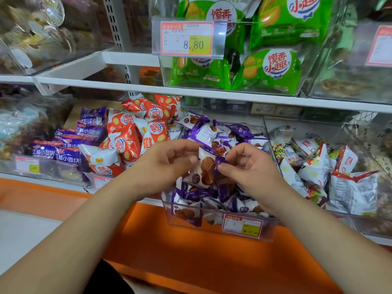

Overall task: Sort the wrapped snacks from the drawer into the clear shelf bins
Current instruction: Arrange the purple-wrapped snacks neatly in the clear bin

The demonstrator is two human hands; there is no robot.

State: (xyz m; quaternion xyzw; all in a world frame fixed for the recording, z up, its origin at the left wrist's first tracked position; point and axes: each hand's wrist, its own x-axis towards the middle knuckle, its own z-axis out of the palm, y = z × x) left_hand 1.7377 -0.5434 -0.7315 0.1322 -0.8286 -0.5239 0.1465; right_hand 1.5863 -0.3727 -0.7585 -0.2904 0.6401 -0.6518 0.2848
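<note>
Placing step, as I read it: one purple-and-white biscuit pack held between both hands, directly above the clear bin already heaped with the same purple packs. Left hand has its fingers curled in, tips on the pack's left edge; right hand pinches the purple wrapper end between thumb and forefinger. Pack is upright, clear of the heap below, not yet let go. My judgement is that the match is right, so the next move calls only for lowering and releasing both pinches over the heap, keeping it off the orange-red packs in the bin just to the left and the white packs in the bin to the right. Drawer is not in view. Setting: shop shelving, white shelf edge above the bin, green packs in a clear bin on the upper shelf behind a price tag, orange ledge under the bins
</note>
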